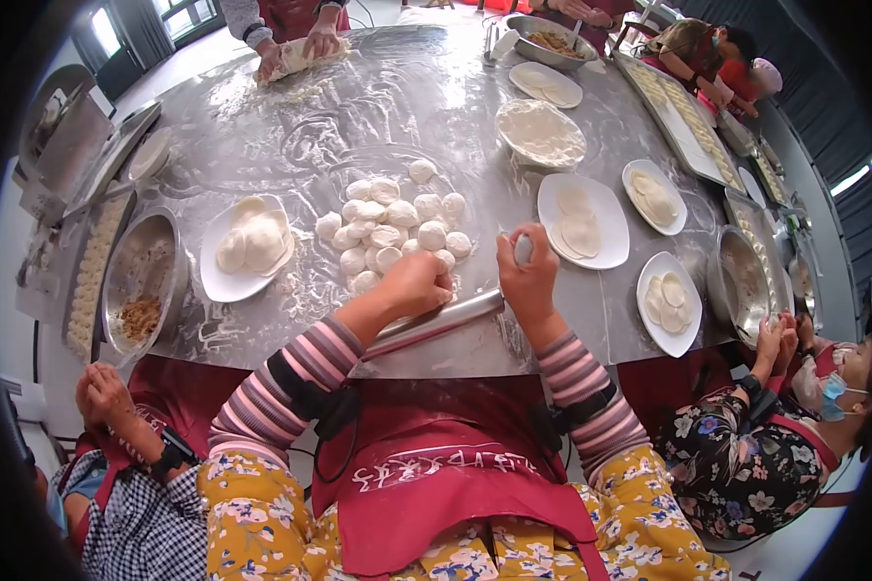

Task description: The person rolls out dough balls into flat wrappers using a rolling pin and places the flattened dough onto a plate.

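A metal rolling pin (438,324) lies aslant near the front edge of the table. My right hand (531,271) is closed at its right end, with a grey rounded tip showing between thumb and fingers. Just above the pin, my left hand (419,284) is closed with fingers curled down; what they hold, if anything, is hidden. Past my left knuckles sits a heap of floured dough balls (388,228). Left of the heap, a white plate (226,284) carries stacked round wrappers (257,240). More flat wrappers (576,225) rest on a square plate (610,237) beyond my right hand.
A flour bowl (541,133) stands at the back right. Steel bowls (170,290) flank the table, with trays of dumplings (97,261) at both sides. Across from me, a person's hands (300,58) press dough. Other people sit close at my left and right.
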Tool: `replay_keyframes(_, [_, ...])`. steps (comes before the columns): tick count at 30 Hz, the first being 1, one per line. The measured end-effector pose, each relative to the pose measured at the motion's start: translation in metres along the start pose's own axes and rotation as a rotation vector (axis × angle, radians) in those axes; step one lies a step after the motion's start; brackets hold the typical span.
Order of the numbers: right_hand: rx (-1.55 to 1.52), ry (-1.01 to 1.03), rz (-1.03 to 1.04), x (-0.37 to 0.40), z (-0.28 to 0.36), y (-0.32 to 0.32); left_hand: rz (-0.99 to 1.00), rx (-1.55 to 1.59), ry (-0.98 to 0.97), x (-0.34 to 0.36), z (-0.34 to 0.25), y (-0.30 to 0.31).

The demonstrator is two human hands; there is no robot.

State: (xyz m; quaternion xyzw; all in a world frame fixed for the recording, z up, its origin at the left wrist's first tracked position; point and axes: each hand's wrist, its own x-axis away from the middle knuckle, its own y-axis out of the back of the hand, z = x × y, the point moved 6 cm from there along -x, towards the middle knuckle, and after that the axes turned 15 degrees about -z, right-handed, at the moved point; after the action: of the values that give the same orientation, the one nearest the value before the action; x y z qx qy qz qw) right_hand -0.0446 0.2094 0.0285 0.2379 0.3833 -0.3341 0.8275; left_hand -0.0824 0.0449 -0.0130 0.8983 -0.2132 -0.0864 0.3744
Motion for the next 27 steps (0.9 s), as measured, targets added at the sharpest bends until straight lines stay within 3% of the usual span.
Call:
replay_keyframes(3, [0.042,-0.003,0.016,0.014,0.008,0.025,-0.032,0.036,-0.018,0.011,0.005,0.001])
replay_keyframes(5, [0.054,-0.084,-0.013,0.022,0.014,0.044,-0.045,0.1,0.07,0.021,0.01,0.001])
replay_keyframes(6, [0.049,-0.074,-0.011,0.023,0.015,0.046,-0.04,0.097,0.005,0.024,0.008,-0.003])
replay_keyframes(13, [0.002,-0.027,-0.011,0.003,0.0,0.006,-0.022,0.12,-0.102,0.007,-0.009,-0.013])
replay_keyframes(20, [0.046,-0.129,-0.021,0.035,0.016,0.06,0.007,0.102,-0.036,0.029,0.001,-0.001])
replay_keyframes(27, [-0.006,-0.061,-0.003,0.001,0.0,0.004,-0.108,0.038,-0.059,0.017,-0.01,-0.004])
